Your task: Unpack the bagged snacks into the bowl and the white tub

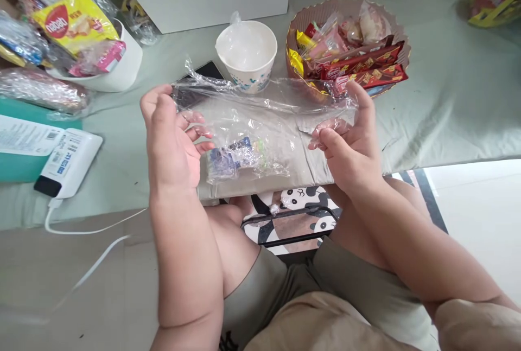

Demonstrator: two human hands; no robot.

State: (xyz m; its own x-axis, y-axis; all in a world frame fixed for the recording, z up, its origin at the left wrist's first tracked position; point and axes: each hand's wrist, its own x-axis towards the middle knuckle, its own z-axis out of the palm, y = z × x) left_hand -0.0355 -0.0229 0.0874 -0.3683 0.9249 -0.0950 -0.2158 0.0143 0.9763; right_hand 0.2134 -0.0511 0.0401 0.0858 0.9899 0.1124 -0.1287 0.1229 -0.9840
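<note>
Both my hands hold a clear plastic bag (260,117) stretched between them above the table edge. My left hand (169,134) pinches its left end, thumb on top and fingers curled behind the film. My right hand (350,139) grips the right end the same way. Inside the bag hang a few small wrapped sweets (236,158), blue and green. Behind the bag stands a white paper cup (246,55) lined with clear plastic. A dark phone (203,71) lies partly under the bag's left end.
A scalloped paper bowl (396,33) of wrapped snacks sits at the back right. A white bowl (122,69) heaped with snack packets is at the back left. A white power bank (69,161) with a cable lies left. A panda-print bag (301,215) sits between my knees.
</note>
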